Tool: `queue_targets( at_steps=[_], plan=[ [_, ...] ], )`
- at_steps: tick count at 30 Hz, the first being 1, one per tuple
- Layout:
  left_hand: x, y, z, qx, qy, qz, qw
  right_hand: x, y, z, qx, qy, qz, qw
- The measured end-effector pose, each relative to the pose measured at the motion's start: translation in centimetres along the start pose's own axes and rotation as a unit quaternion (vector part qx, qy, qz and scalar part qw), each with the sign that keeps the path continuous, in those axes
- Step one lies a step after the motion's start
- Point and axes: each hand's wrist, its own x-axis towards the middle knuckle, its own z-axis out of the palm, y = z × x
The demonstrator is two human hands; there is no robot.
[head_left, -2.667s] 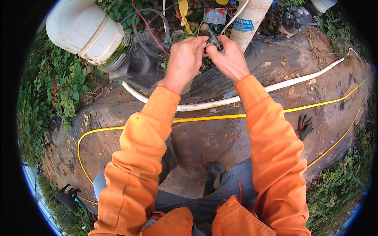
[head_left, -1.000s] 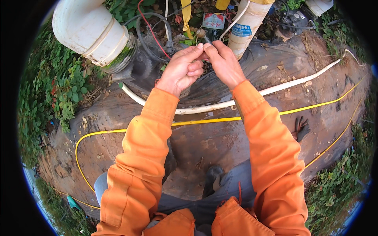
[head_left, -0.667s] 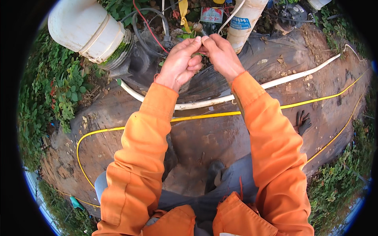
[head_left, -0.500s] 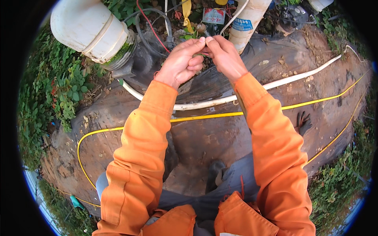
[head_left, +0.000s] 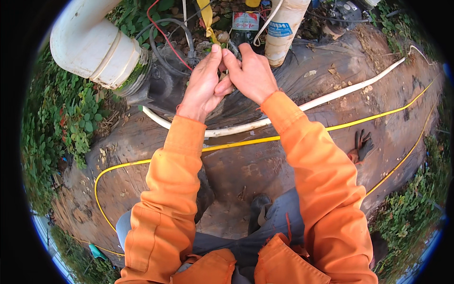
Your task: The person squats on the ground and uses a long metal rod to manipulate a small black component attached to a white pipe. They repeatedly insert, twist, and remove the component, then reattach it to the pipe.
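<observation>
My left hand (head_left: 205, 83) and my right hand (head_left: 250, 71) meet in front of the pipes, thumbs and fingertips pinched close together. A thin red wire (head_left: 166, 35) runs down to my left hand and seems to pass into its grip; its end is hidden by the fingers. What my right fingers pinch is too small and covered to make out. Just beyond the fingertips hangs a strip of yellow tape (head_left: 206, 19), beside a dark bottle (head_left: 244, 35) with a red and white label. A grey cable (head_left: 156, 47) loops left of my hands.
A thick white elbow pipe (head_left: 90, 47) stands at the far left, another white pipe (head_left: 281, 35) beyond my right hand. A white hose (head_left: 340, 92) and a yellow hose (head_left: 246, 142) cross the muddy sheet. A black glove (head_left: 363, 146) lies at right. Leafy plants (head_left: 61, 113) line the left.
Both hands have shifted slightly left in the picture, as has the background. My right hand has turned, with its back more in view and its index finger raised away from the thumb.
</observation>
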Motion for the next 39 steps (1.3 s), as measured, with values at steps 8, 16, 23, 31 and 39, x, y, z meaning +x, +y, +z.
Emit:
queue_targets(
  at_steps=[8,16,23,31,39],
  plan=[
    [0.1,0.0,-0.7,-0.056,-0.049,-0.021,0.997,-0.4,-0.1,0.3,-0.032,0.020,-0.005,0.999],
    [-0.1,0.4,-0.4,-0.031,-0.004,-0.032,0.999,-0.3,-0.1,0.7,-0.042,0.016,0.006,0.999],
    [0.3,0.5,-0.9,-0.002,-0.020,-0.049,0.999,-0.3,0.4,1.0,-0.024,0.019,0.003,1.000],
    [0.0,-0.4,-0.2,-0.044,-0.014,-0.046,0.998,-0.2,0.4,0.5,-0.028,0.015,-0.015,0.999],
    [0.6,-0.5,-2.0,-0.083,-0.057,-0.061,0.993,-0.8,0.3,1.6,-0.046,0.064,-0.057,0.995]
  ],
)
